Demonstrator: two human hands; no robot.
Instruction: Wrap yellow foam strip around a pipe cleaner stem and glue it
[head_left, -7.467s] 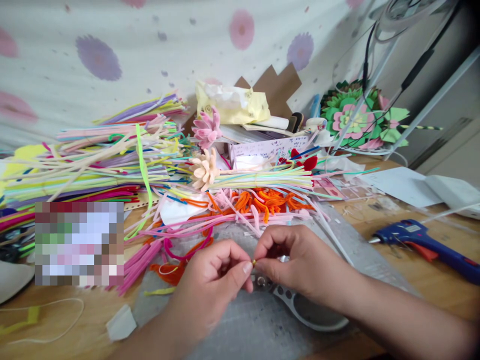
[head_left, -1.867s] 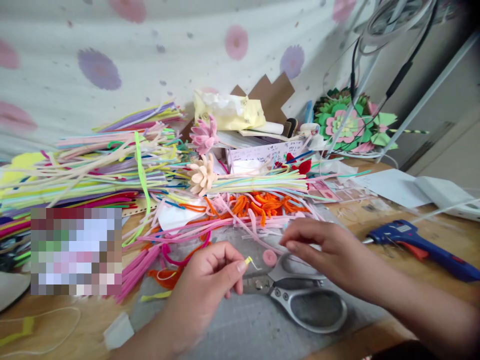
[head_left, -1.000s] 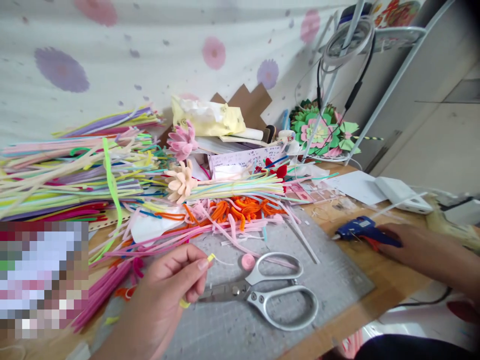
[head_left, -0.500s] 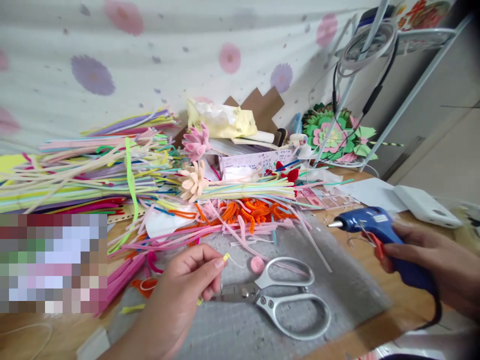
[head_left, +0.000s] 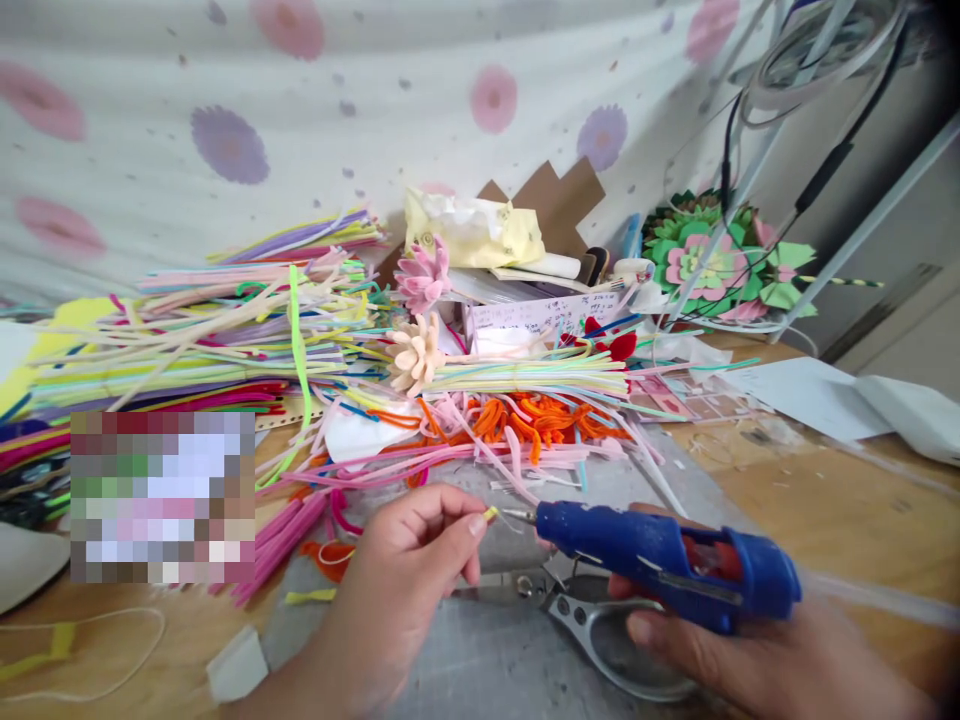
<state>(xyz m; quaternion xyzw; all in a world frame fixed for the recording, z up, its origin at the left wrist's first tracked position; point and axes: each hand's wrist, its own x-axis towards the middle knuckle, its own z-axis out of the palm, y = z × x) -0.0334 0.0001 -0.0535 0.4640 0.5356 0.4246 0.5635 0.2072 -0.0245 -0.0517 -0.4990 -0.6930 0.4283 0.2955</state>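
Between its thumb and fingers, my left hand (head_left: 420, 570) pinches a small yellow piece (head_left: 491, 514), perhaps a bit of pipe cleaner; most of it is hidden in the grip. A blue hot glue gun (head_left: 660, 560) is held in my right hand (head_left: 735, 640), with its metal nozzle pointing left, close to the yellow piece. A thin pale strand shows near the nozzle. Below the glue gun lie silver-handled scissors (head_left: 592, 620) on the grey cutting mat (head_left: 495, 660), partly covered by the gun and my right hand.
Bundles of coloured pipe cleaners (head_left: 187, 340) pile up at the back left. Orange twisted pipe cleaners (head_left: 517, 425) lie beyond my hands. A peach flower (head_left: 415, 355) and a pink flower (head_left: 422, 275) stand amid the clutter. White paper (head_left: 810, 395) rests at the right.
My right hand has brought the glue gun leftward, its nozzle now near the yellow piece. The gun now covers part of the scissors. The whole view has shifted a little.
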